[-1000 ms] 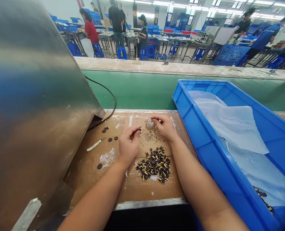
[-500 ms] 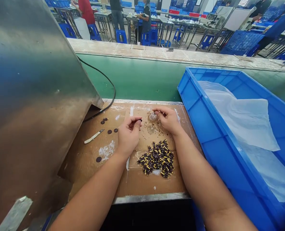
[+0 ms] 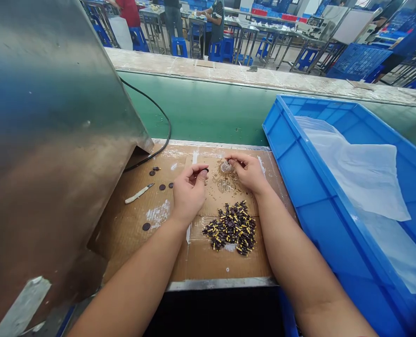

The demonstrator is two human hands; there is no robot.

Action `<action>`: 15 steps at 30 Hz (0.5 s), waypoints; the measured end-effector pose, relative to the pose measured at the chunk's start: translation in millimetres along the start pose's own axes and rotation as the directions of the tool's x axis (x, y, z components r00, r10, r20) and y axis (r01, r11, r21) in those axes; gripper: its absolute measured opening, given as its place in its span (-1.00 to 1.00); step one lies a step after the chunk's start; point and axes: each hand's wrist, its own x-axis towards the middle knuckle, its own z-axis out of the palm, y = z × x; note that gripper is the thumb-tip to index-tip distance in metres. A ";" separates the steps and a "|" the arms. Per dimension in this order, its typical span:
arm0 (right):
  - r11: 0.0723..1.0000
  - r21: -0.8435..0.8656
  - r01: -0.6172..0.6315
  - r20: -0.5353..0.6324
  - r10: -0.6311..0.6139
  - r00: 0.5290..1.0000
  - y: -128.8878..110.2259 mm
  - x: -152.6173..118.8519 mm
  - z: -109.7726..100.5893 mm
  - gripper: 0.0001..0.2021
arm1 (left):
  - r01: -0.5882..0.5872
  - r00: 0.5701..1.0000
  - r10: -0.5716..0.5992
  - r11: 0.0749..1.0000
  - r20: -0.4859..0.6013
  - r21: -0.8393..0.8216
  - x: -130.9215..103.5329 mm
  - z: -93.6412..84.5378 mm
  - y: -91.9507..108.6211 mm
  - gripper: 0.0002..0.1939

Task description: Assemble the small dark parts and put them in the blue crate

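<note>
Between the thumb and fingers of my left hand (image 3: 190,191) is a small black disc (image 3: 205,170), seen nearly edge-on. My right hand (image 3: 247,173) is closed in a pinch at a small clear round dish (image 3: 225,167); a tiny dark piece shows at its fingertips, too small to name. Wet-looking marks surround the dish on the cardboard (image 3: 200,271). Nearer to me, between my forearms, lies a heap of small black parts with yellow ends (image 3: 231,228). Several loose dark discs (image 3: 146,226) are scattered left of my left hand.
A white-handled knife (image 3: 137,194) lies at the left, near a black cable (image 3: 165,117). A big metal housing (image 3: 60,140) walls off the left side. On the right stands a blue crate (image 3: 309,187) with white sheeting (image 3: 362,173) inside. People and tables are in the background.
The camera view has shifted slightly, so the scene sits a little to the right. Both hands stay near the dish, with the same pinched grips.
</note>
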 end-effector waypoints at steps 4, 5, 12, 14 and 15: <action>1.000 -0.002 0.007 -0.055 -0.007 0.998 0.8 -1.3 1.2 -0.83 | 0.040 0.999 -0.040 0.997 -0.006 -0.071 1.5 -0.5 -0.4 -0.78; 1.000 -0.014 0.007 -0.069 -0.008 0.998 0.8 -1.7 1.5 -0.84 | 0.053 0.998 -0.055 0.995 -0.012 -0.083 2.1 -0.7 -0.5 -0.77; 0.998 -0.015 0.057 -0.254 -0.059 0.965 -10.8 -4.8 0.9 -0.86 | 0.125 0.990 -0.135 0.979 -0.052 -0.162 4.6 -2.3 -9.8 -0.69; 0.999 0.046 0.027 -0.337 -0.010 0.942 -18.8 -8.1 -1.0 -0.87 | 0.148 0.986 -0.161 0.966 -0.042 -0.211 4.9 -2.1 -12.0 -0.67; 0.996 0.087 0.005 -0.368 0.027 0.929 -23.7 -10.9 -2.1 -0.86 | 0.161 0.984 -0.173 0.959 -0.032 -0.234 5.0 -1.9 -12.1 -0.66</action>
